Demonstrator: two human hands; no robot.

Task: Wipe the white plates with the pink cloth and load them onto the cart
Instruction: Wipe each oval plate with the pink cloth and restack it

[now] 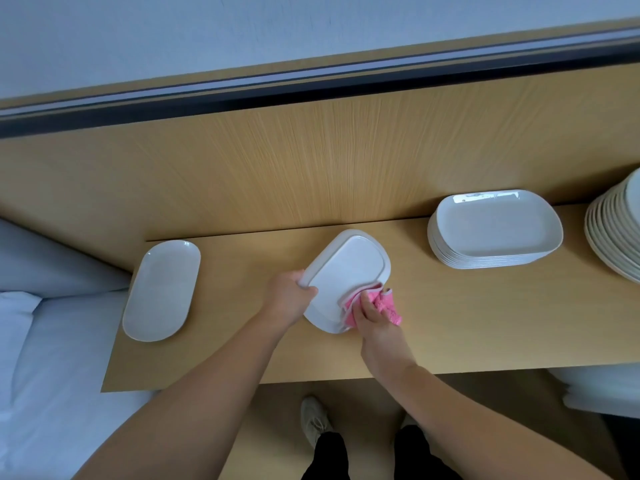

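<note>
Looks like a hotel-style bedroom. Bed [52, 341] with white linen on the left, light wood bench [485, 323] against a matching wood wall panel [311, 161], more white bedding [602, 386] near right. White plates [495, 233] stacked in catering quantities at the right.

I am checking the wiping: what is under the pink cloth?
The pink cloth, gripped by the right hand, wraps the right edge of the white rectangular plate that the left hand holds. That edge is covered and cannot be seen.
</note>
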